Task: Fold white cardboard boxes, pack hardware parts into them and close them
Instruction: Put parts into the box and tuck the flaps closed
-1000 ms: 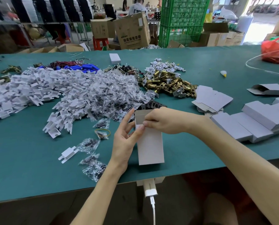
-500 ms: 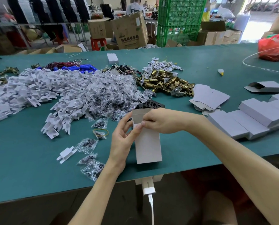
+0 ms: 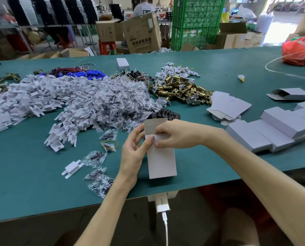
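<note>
A white cardboard box [image 3: 161, 158] lies lengthwise on the green table [image 3: 32, 174] near its front edge, its top flap [image 3: 154, 126] standing open at the far end. My left hand [image 3: 133, 155] holds the box's left side, thumb pressed on its top face. My right hand [image 3: 176, 134] curls over the open end, fingers at the flap's fold. Hardware parts lie beyond: bagged screws [image 3: 119, 103], white plastic pieces [image 3: 34, 100] and brass latches [image 3: 181, 88].
Closed white boxes [image 3: 279, 128] are stacked at the right, flat box blanks [image 3: 228, 107] lie beside them, and one open box [image 3: 290, 94] sits farther back. Loose screw bags [image 3: 100, 183] and a white piece [image 3: 71, 169] lie left of my hands. A red bag [image 3: 298, 51] is far right.
Both hands stay on the box; my left thumb has slid a little along the top face and my right fingers have shifted slightly at the flap. The box stays in place.
</note>
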